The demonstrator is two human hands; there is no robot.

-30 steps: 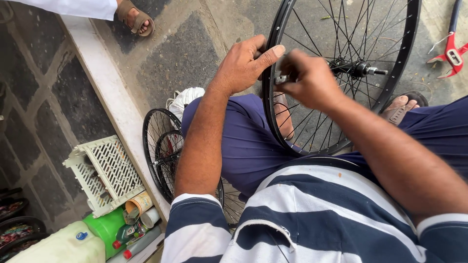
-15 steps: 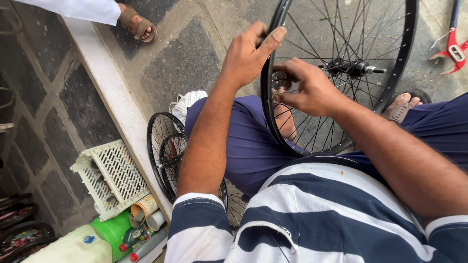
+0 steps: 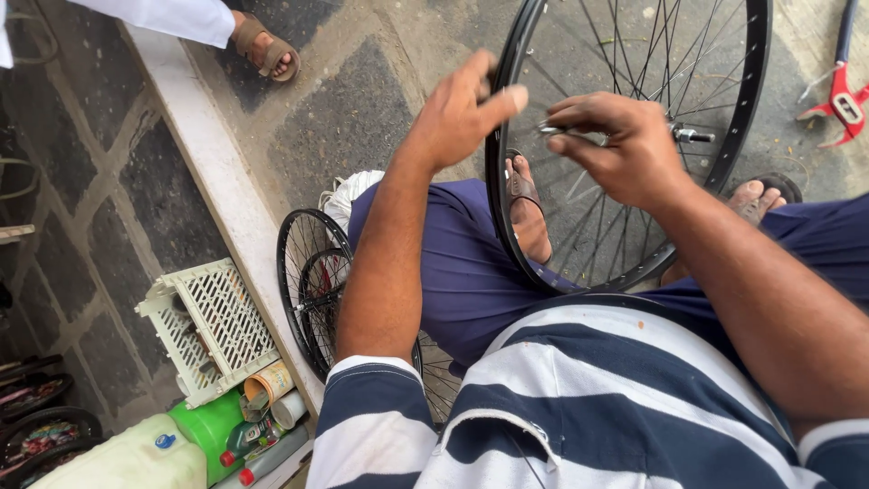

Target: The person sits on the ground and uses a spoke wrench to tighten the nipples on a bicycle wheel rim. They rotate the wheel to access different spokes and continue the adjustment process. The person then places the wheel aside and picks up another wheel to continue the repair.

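The black bicycle wheel (image 3: 507, 208) stands upright between the person's knees, resting on the lap. The left hand (image 3: 457, 113) grips its rim at the upper left. The right hand (image 3: 625, 145) pinches a small metal tool (image 3: 554, 132) among the spokes, near the hub (image 3: 690, 135). A white crate (image 3: 213, 328) lies far left.

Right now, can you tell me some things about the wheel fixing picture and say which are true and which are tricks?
1. The left hand touches the black rim of the big wheel. True.
2. The right hand holds a hammer. False: it pinches a small metal tool by the spokes.
3. A white basket lies on the ground. True.
4. The red tool is in someone's hand. False: it lies on the ground.
5. Smaller wheels stand beside the leg. True.
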